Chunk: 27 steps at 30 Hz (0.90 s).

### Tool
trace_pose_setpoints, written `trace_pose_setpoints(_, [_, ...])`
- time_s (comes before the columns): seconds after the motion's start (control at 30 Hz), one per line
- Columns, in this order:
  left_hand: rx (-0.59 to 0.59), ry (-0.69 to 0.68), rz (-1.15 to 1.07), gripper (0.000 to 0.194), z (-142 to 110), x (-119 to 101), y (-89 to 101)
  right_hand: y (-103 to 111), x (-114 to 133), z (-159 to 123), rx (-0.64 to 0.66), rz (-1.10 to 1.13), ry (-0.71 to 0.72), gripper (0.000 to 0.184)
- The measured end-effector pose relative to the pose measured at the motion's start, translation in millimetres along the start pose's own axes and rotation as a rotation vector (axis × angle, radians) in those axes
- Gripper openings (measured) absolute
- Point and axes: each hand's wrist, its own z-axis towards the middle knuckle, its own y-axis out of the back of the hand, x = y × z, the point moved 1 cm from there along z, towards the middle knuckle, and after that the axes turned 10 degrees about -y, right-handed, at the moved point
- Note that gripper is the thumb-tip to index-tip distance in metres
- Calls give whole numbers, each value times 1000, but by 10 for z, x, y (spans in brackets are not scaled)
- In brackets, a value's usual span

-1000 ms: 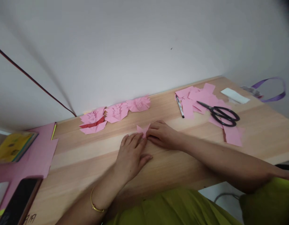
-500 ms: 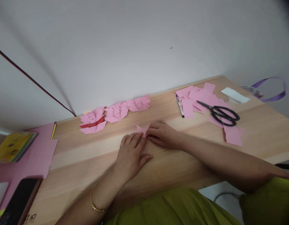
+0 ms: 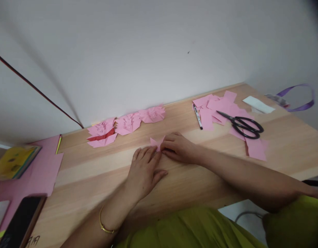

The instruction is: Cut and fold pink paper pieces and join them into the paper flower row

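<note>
On the table, left hand touches paper, fingers outstretched; right hand curls against it, grip unclear.

Light: dim, diffuse, greyish. Wall: palest low at centre, dulling toward the sides; far right corner nearly black. Shadows: broad, soft-edged band right of the dark cord; darker patches on the desk beside the left forearm and under the right forearm. Focus: soft overall; yellow packet, left, smeared; small pink paper, centre, indistinct. Margins: wide-angle stretching.
</note>
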Motion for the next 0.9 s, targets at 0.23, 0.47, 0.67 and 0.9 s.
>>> trace_pose_setpoints(0.23, [7, 2, 2, 57, -4, 4, -5, 5, 3, 1, 11, 5, -4, 13])
trace_pose_setpoints(0.47, [-7, 2, -18, 56, 3, -4, 7, 24, 18, 6, 26, 3, -15, 13])
trace_pose_setpoints(0.67, [-7, 3, -16, 55, 2, -4, 7, 27, 22, 8, 18, 2, -11, 13])
trace_pose_setpoints(0.9, [8, 1, -4, 53, 4, -10, 9, 29, 32, 5, -7, -78, -73, 13])
